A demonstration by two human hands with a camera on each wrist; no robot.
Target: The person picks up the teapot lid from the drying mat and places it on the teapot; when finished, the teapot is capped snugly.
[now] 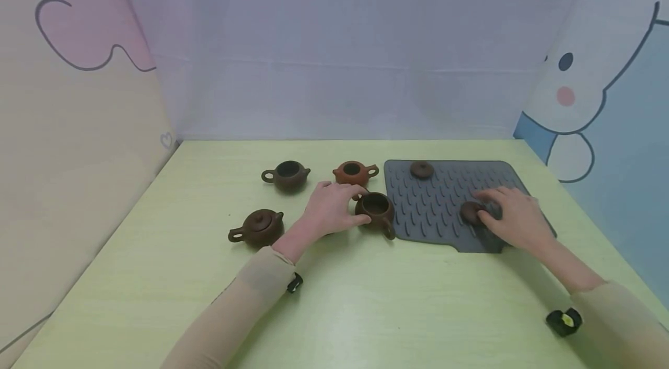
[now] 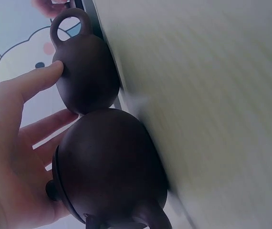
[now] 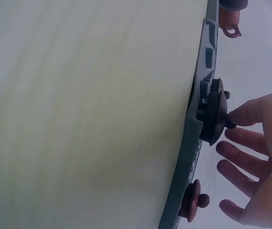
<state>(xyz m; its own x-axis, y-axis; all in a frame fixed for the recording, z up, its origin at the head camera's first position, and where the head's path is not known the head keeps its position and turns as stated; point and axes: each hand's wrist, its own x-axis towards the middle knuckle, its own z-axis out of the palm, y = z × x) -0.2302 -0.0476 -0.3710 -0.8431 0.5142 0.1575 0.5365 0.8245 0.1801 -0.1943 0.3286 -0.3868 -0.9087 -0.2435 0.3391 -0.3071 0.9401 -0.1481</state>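
Note:
My left hand (image 1: 334, 209) grips a lidless dark brown teapot (image 1: 376, 205) at the left edge of the mat, thumb and forefinger on either side of its spout end. In the left wrist view the thumb presses near its rim, and a lidded teapot (image 2: 114, 167) stands closer, under the palm; the head view mostly hides that one. Over the grey ridged mat (image 1: 434, 212), my right hand (image 1: 514, 218) pinches the knob of a dark round lid (image 3: 214, 119) between thumb and forefinger. The lid (image 1: 472, 213) is close over the mat, slightly tilted.
Another lid (image 1: 421, 169) lies at the mat's back left; a reddish lid (image 3: 190, 201) shows under the right hand. Two lidless teapots, one dark (image 1: 290, 176) and one reddish (image 1: 352, 172), stand behind the left hand. A lidded teapot (image 1: 260, 228) is left of the wrist.

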